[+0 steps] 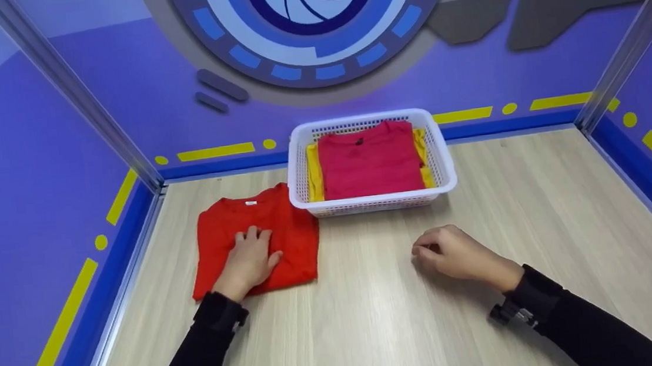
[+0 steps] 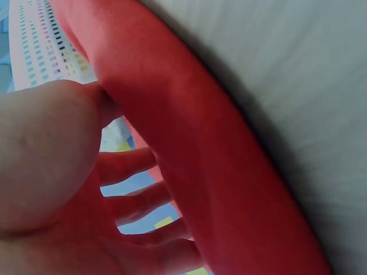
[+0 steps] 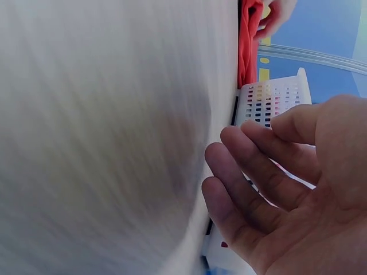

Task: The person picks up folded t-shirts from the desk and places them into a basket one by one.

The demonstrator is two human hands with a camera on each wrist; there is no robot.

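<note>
A folded red-orange shirt [image 1: 293, 242] lies on the table at the left, its neckline and small white label toward the back wall. My left hand [image 1: 249, 263] rests on top of it with fingers spread; in the left wrist view the fingertips touch the red cloth [image 2: 189, 132]. To the right, my right hand [image 1: 456, 252] hovers low over the wood with loosely bent fingers and holds nothing. The right wrist view shows its palm and fingers [image 3: 252, 166] bare. A white plastic basket [image 1: 375, 203] holds a folded crimson shirt [image 1: 368, 164] on top of yellow cloth [image 1: 315, 175].
The basket stands against the back wall, its left front corner overlapping the red-orange shirt in the head view. Purple-blue printed panels [image 1: 117, 95] with metal corner posts [image 1: 75, 87] enclose the light wood table [image 1: 367, 321] at the back and both sides.
</note>
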